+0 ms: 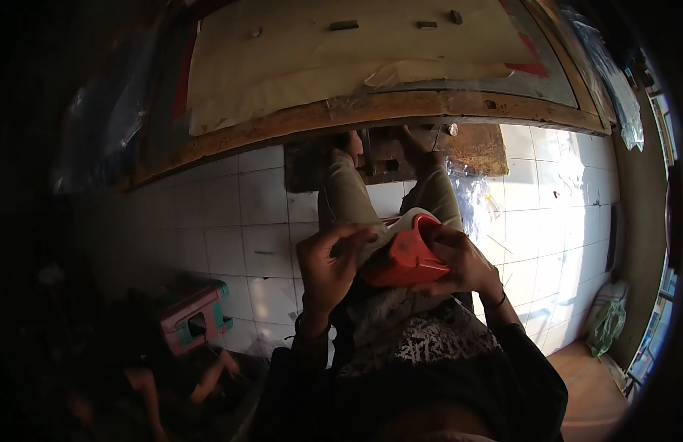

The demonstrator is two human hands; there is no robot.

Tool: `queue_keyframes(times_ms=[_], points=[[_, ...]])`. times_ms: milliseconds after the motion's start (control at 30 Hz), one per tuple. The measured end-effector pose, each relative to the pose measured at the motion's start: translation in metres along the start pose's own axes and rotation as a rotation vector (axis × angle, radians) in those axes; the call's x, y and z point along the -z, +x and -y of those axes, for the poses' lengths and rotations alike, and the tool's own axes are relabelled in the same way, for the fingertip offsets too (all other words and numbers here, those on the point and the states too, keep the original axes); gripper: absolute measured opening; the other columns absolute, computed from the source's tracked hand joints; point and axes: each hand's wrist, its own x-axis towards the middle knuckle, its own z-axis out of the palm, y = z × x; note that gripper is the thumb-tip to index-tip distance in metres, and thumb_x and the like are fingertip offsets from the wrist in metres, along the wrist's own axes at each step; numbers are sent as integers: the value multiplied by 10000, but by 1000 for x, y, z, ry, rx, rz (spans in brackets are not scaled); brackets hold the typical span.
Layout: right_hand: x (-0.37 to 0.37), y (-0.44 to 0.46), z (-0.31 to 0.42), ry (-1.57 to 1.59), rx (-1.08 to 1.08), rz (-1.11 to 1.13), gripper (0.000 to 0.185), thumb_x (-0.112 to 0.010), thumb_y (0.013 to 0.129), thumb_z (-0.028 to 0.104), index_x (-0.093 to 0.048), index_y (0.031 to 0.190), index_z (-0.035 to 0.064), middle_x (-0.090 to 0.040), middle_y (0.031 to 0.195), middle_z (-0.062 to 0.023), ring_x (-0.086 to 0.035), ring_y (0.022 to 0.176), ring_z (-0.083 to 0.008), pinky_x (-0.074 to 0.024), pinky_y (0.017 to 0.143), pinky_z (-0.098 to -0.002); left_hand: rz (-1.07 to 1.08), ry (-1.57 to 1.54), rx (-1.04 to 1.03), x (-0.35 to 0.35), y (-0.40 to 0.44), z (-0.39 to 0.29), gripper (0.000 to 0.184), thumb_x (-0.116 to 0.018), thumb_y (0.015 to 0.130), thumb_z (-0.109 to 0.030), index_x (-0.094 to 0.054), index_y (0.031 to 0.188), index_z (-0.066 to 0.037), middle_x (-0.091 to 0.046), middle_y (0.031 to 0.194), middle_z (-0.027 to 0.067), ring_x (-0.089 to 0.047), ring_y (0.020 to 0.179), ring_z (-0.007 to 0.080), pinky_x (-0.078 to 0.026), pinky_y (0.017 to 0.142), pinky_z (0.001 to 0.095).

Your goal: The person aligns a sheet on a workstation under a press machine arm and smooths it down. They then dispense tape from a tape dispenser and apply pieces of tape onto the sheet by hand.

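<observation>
My right hand (pixel 463 259) holds a red, hollow piece (pixel 402 259) above my lap, with the fingers curled into and around its right side. The piece has an open, rounded end, a dark spot on its face and a smooth sheen; its exact kind is unclear. Just left of it is my left hand (pixel 332 264), its thumb and index finger drawn together near the red piece. Whatever that pinch holds, if anything, is too small to make out. A white, curved edge (pixel 411 215) shows behind the red piece, over my knees.
A wood-framed table (pixel 297 92) covered with tan sheet carries several small dark blocks. Beneath it, my feet rest on a brown board (pixel 478 151). A pink and green stool (pixel 196 318) and another person's arms (pixel 212 377) are at lower left. Clear plastic (pixel 474 199) lies on the tiles.
</observation>
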Motion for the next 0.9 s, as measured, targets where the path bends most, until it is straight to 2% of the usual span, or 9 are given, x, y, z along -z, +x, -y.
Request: queue_keyframes(times_ms=[300, 600, 733, 767, 833, 900], points=[[-1, 3, 0, 4, 48, -25, 533, -868, 679, 370, -630, 900, -52, -605, 906, -211, -618, 874, -395, -507, 800, -472, -23, 21, -40, 2, 1, 4, 56, -700, 905, 12, -715, 944, 49, -746, 838, 116, -721, 793, 150, -538, 748, 262], [0, 1, -1, 39, 23, -60, 553, -895, 638, 367, -648, 887, -60, -611, 888, -212, -616, 785, -390, -504, 726, -462, -21, 41, -39, -2, 6, 8, 74, -690, 914, 10, -721, 968, 50, -749, 822, 117, -727, 783, 151, -558, 737, 268], [2, -2, -2, 48, 2, -52, 557, -894, 628, 345, -668, 943, -55, -626, 934, -211, -631, 826, -385, -512, 752, -454, -102, 46, -53, 0, 9, 5, 75, -679, 924, 3, -721, 965, 50, -746, 811, 121, -726, 771, 149, -557, 734, 261], [3, -4, -5, 65, 13, -63, 557, -893, 627, 340, -673, 958, -51, -632, 952, -210, -635, 840, -383, -515, 761, -450, -165, 40, 23, 12, 12, 3, 79, -682, 928, -13, -720, 953, 52, -743, 798, 122, -726, 765, 149, -556, 727, 257], [3, -3, -6, 103, 6, -75, 560, -890, 628, 338, -682, 985, -41, -642, 986, -207, -642, 866, -381, -518, 779, -444, -86, 91, -31, 23, 16, 4, 88, -690, 926, -27, -717, 941, 55, -738, 783, 118, -722, 754, 149, -550, 710, 254], [1, -5, -4, 148, -41, -70, 568, -887, 629, 344, -690, 1009, -29, -651, 1019, -204, -646, 890, -380, -521, 796, -436, -98, 105, -41, 22, 19, -1, 86, -694, 923, -25, -717, 938, 56, -734, 777, 113, -721, 748, 150, -549, 703, 253]])
